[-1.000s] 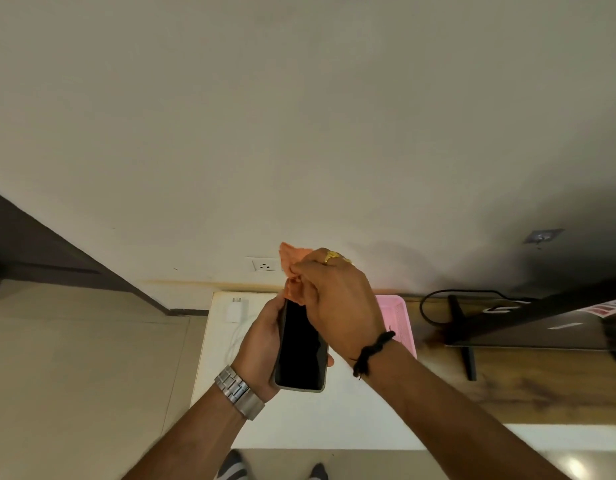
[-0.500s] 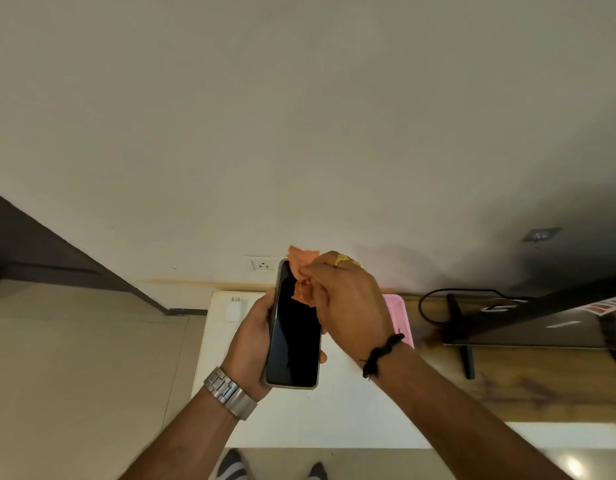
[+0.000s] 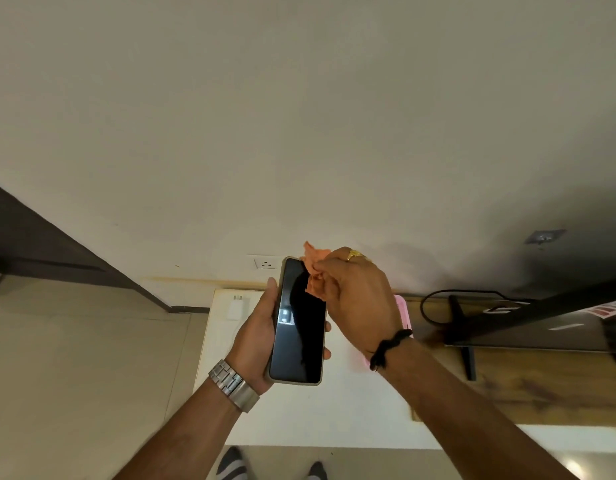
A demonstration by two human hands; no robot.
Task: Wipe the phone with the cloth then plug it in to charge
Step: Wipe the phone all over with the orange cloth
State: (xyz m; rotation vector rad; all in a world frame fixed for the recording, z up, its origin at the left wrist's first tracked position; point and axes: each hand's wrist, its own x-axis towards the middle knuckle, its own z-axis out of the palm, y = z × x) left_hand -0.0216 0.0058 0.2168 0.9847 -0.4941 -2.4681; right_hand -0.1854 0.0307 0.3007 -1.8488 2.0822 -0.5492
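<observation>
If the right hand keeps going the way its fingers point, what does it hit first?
The right hand points left with the cloth, so it would probably first meet the phone screen near its top; contact is unclear.

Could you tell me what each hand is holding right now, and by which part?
The left hand grips the phone by its long edges; the right hand pinches the bunched cloth against the screen's top.

Home living room: TV [image 3: 548, 317] on wooden stand [image 3: 528, 386], wall socket [image 3: 266, 263], tiled floor [image 3: 74, 358], white table [image 3: 334, 417].
</observation>
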